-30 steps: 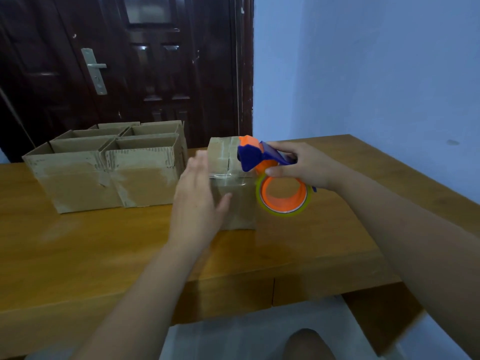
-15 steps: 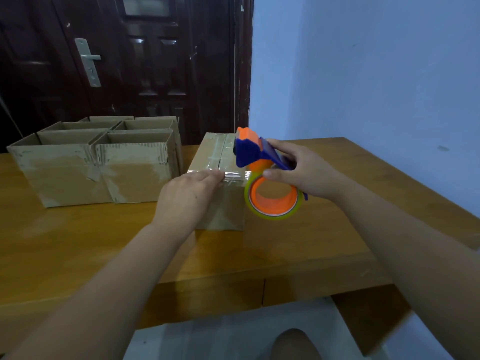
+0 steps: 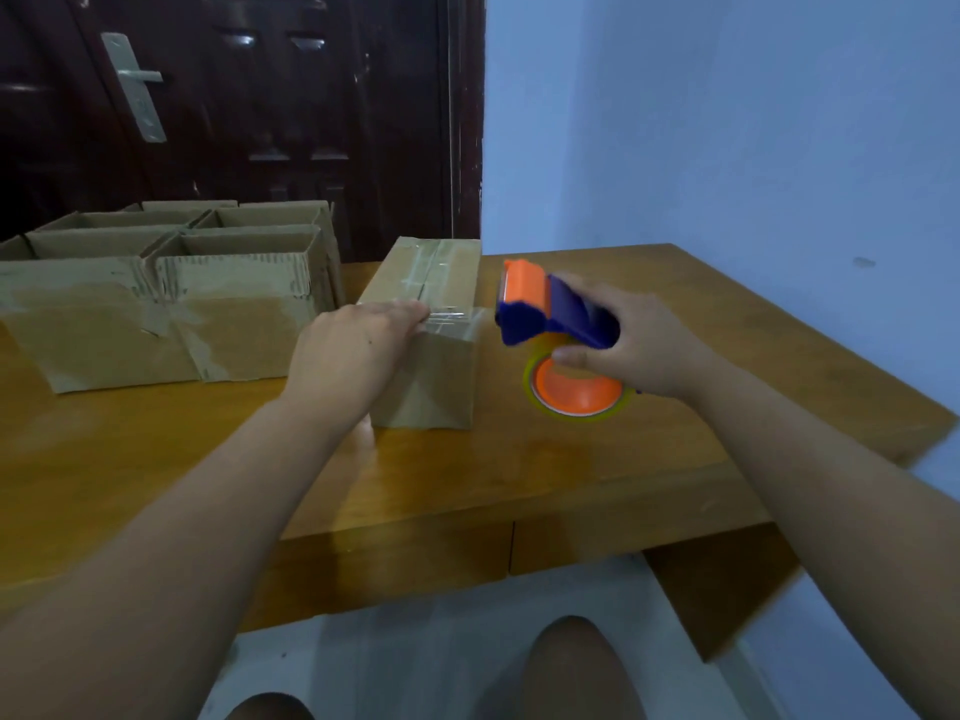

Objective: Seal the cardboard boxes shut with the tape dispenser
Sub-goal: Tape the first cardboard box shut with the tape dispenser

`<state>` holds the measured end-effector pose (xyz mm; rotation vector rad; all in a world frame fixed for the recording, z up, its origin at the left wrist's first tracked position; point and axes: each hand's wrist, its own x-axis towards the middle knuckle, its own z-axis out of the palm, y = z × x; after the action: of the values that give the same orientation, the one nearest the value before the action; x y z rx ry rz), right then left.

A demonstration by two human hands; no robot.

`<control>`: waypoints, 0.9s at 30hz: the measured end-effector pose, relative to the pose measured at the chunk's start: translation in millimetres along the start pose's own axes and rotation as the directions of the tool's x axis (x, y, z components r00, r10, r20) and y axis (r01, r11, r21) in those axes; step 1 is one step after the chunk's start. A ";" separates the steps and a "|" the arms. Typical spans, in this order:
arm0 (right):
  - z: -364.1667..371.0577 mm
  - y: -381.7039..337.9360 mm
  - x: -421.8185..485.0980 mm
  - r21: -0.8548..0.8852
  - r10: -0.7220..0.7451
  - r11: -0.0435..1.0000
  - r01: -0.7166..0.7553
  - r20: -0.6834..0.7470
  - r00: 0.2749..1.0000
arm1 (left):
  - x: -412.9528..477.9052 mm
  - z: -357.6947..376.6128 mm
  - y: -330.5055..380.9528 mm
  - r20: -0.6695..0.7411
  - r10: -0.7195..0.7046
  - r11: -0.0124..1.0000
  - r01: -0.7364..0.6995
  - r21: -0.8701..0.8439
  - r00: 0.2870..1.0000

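Currently, the box is pressed by the flat left hand. The dispenser is gripped by the right hand.

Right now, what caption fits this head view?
Left hand presses tape onto closed box while right hand holds tape dispenser.

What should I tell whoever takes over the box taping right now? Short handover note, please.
Left hand: flat on the near top edge of the closed box, pressing the tape down.
Right hand: grips the tape dispenser, just right of that box.
Done: tape runs along this box's top seam and over its near edge.
To do: the open boxes at the left of the table, unsealed. Whether the strip is cut from the dispenser, I cannot tell.
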<state>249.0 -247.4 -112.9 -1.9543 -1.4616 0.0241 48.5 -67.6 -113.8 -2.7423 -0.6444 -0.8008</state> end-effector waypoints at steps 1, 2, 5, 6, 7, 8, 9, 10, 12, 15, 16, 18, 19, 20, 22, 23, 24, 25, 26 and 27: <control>0.4 2.0 -2.8 -0.067 0.006 0.998 -0.004 0.017 1.000 | 0.0 -0.1 0.1 0.014 -0.002 1.000 0.002 0.005 1.000; 0.4 4.4 -5.7 -0.105 0.004 0.994 -0.001 0.023 1.000 | -0.4 -0.4 0.4 0.022 -0.007 1.000 0.007 0.002 1.000; -1.9 9.5 -9.1 -0.013 0.027 1.000 -0.027 -0.014 1.000 | -0.8 -1.4 1.0 0.034 -0.016 1.000 0.016 -0.006 0.999; -3.9 10.8 -9.6 0.059 0.056 0.997 -0.054 -0.031 0.998 | -0.4 -2.1 0.9 0.042 -0.020 1.000 0.020 -0.005 0.999; -5.9 11.1 -10.6 0.109 0.078 0.991 -0.073 -0.042 0.996 | 0.2 -2.9 0.9 0.049 -0.024 1.000 0.024 -0.007 0.998; -7.4 10.9 -11.8 0.105 0.083 0.991 -0.078 -0.040 0.996 | 0.5 -3.3 0.9 0.056 -0.026 1.000 0.027 -0.012 0.998; -8.3 10.0 -13.0 0.048 0.072 0.996 -0.070 -0.023 0.997 | 0.8 -3.6 1.1 0.061 -0.028 0.999 0.029 -0.016 0.998; -8.2 9.5 -13.6 -0.034 0.057 0.998 -0.057 0.008 0.998 | 0.9 -3.9 1.2 0.064 -0.028 0.999 0.029 -0.018 0.998; -5.2 8.9 -14.3 -0.150 0.058 0.988 -0.047 0.073 0.996 | 0.2 -4.4 1.2 0.055 -0.016 0.999 0.018 -0.035 0.998; -1.1 5.3 -11.5 -0.223 0.069 0.974 -0.036 0.144 0.987 | -1.4 -3.2 0.4 0.012 -0.010 0.996 0.011 -0.087 1.000; -0.9 2.7 -9.1 -0.235 0.077 0.971 -0.035 0.170 0.982 | -1.6 -2.4 0.4 0.007 -0.009 0.995 0.010 -0.095 1.000; -4.2 -5.2 -2.7 -0.255 0.100 0.966 -0.042 0.220 0.970 | -2.0 -0.9 -0.6 -0.014 -0.002 0.995 0.001 -0.104 1.000; -6.6 -9.9 1.1 -0.283 0.108 0.959 -0.035 0.246 0.963 | -2.8 -0.5 -1.0 -0.027 0.004 0.993 -0.007 -0.118 1.000; -8.9 -14.7 5.0 -0.322 0.116 0.946 -0.024 0.269 0.956 | -3.7 0.2 -1.3 -0.039 0.013 0.991 -0.018 -0.133 0.999; -13.2 -25.1 12.3 -0.400 0.132 0.916 -0.001 0.299 0.945 | -4.4 -0.1 -0.4 -0.055 0.023 0.989 -0.031 -0.146 0.998; -14.5 -29.8 15.5 -0.433 0.140 0.902 0.008 0.309 0.941 | -4.4 -1.2 0.7 -0.053 0.019 0.989 -0.026 -0.146 0.998; -15.3 -33.6 18.4 -0.459 0.144 0.888 0.020 0.320 0.936 | -3.9 -2.5 2.1 -0.044 0.007 0.990 -0.014 -0.142 0.999; -15.9 -37.0 20.7 -0.477 0.145 0.878 0.033 0.331 0.933 | -2.8 -3.7 3.4 -0.028 -0.007 0.992 0.004 -0.130 1.000; -16.6 -39.5 22.8 -0.490 0.147 0.871 0.041 0.339 0.929 | -0.6 -3.9 4.8 -0.009 -0.017 0.995 0.016 -0.100 1.000; -17.7 -41.9 24.3 -0.501 0.153 0.864 0.044 0.347 0.925 | 2.1 -5.1 7.1 0.009 -0.017 0.998 0.017 -0.064 1.000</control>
<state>229.8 -230.1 -68.3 -2.5243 -1.7922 0.0522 51.0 -74.8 -109.1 -2.8023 -0.6559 -0.8286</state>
